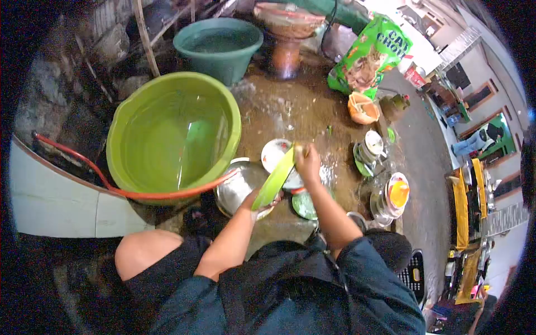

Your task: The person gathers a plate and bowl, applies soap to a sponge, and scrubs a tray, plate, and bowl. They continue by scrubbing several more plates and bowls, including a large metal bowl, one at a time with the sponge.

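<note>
A light green plate or shallow bowl [274, 181] is held tilted on edge between my hands, above the wet floor. My left hand [258, 202] grips its lower edge from the left. At its upper right edge my right hand [306, 162] is closed, with something small and brownish at the fingertips that I cannot make out. Below lie a metal basin [237, 188], a white dish with red marks [273, 153] and a green dish [304, 205]. To the left stands a large olive-green tub [234, 120] of water, with a red-orange hose [162, 195] along its near rim.
A dark green tub [223, 64] stands behind. Stacked cups and dishes [373, 146], more dishes with an orange item [397, 192], an orange bowl [363, 109] and a green bag [374, 58] are at the right. A person [474, 142] is far right.
</note>
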`<state>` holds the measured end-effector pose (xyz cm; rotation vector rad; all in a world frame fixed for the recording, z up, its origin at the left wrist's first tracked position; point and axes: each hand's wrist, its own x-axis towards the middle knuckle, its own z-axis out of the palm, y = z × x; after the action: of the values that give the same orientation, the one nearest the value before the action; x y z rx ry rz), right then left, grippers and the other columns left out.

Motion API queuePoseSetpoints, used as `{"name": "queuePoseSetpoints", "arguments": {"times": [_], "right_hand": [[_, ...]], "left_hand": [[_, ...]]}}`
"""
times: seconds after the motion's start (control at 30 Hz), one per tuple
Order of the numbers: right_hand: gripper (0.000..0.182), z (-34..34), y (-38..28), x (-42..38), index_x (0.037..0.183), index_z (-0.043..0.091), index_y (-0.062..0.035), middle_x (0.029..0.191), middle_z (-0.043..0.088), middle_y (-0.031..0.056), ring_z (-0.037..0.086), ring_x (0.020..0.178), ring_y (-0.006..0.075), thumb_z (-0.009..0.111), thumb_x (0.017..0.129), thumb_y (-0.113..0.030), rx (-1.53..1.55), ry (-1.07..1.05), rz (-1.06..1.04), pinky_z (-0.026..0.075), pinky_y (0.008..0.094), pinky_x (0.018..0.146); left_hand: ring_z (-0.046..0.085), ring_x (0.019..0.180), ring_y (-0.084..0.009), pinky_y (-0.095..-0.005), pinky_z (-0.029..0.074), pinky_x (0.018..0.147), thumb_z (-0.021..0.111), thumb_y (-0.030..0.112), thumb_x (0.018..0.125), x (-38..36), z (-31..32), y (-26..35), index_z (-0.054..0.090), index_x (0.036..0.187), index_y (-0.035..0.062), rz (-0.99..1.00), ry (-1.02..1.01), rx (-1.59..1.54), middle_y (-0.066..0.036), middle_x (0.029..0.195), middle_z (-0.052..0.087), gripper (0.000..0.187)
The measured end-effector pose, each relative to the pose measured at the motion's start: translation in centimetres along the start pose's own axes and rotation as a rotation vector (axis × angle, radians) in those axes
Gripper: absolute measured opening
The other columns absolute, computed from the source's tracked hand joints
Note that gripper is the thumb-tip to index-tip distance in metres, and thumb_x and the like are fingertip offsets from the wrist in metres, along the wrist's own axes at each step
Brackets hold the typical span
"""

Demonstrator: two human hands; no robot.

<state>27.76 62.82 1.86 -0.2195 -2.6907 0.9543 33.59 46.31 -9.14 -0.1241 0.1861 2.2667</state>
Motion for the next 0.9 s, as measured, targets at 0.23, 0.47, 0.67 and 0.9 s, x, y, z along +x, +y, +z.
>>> {"name": "queuePoseSetpoints", "arguments": {"times": [0.23, 0.47, 0.67, 0.9], "right_hand": [[0.044, 1.1, -3.7, -8.7, 0.108, 0.057, -0.0116, 0.103, 0.057, 0.0117, 0.054, 0.096, 0.0308, 0.068, 0.065, -0.013, -0.070, 0.004, -0.839, 0.038, 0.0462, 0.088], [0.027, -1.0, -0.2, 0.1, 0.103, 0.055, -0.0084, 0.093, 0.059, 0.0086, 0.057, 0.082, 0.0202, 0.060, 0.078, -0.013, 0.568, 0.077, 0.025, 0.047, 0.0325, 0.070], [0.031, 0.9, 1.4, -3.6, 0.103, 0.055, -0.0055, 0.084, 0.059, 0.0052, 0.055, 0.073, 0.0155, 0.046, 0.088, -0.031, 1.060, -0.285, 0.559, 0.046, 0.0283, 0.066], [0.033, 5.9, 9.2, -9.2, 0.112, 0.052, -0.0052, 0.094, 0.060, 0.0066, 0.058, 0.081, 0.0204, 0.046, 0.086, -0.025, 0.936, -0.403, 0.594, 0.048, 0.0341, 0.069]], "left_hand": [[0.059, 0.071, -0.0165, -0.0258, 0.048, 0.050, 0.053, 0.028, 0.085, 2.3, 0.8, 0.8, 0.051, 0.113, 0.0084, 0.098, -0.041, 0.139, -0.007, 0.094, 0.060, 0.034], [0.057, 0.075, -0.0120, -0.0263, 0.048, 0.053, 0.056, 0.021, 0.084, 4.3, 1.4, 0.4, 0.052, 0.110, 0.0131, -0.020, -0.247, 0.098, -0.009, 0.091, 0.059, 0.028], [0.057, 0.089, -0.0177, -0.0295, 0.049, 0.072, 0.053, 0.024, 0.086, 4.0, 3.6, -1.0, 0.045, 0.115, 0.0125, 0.256, 0.036, 0.392, -0.006, 0.104, 0.054, 0.032], [0.052, 0.101, -0.0221, -0.0391, 0.044, 0.084, 0.025, 0.043, 0.092, 4.7, 0.1, 0.0, 0.043, 0.118, 0.0091, 0.406, 0.620, 0.498, -0.009, 0.112, 0.052, 0.047]]}}
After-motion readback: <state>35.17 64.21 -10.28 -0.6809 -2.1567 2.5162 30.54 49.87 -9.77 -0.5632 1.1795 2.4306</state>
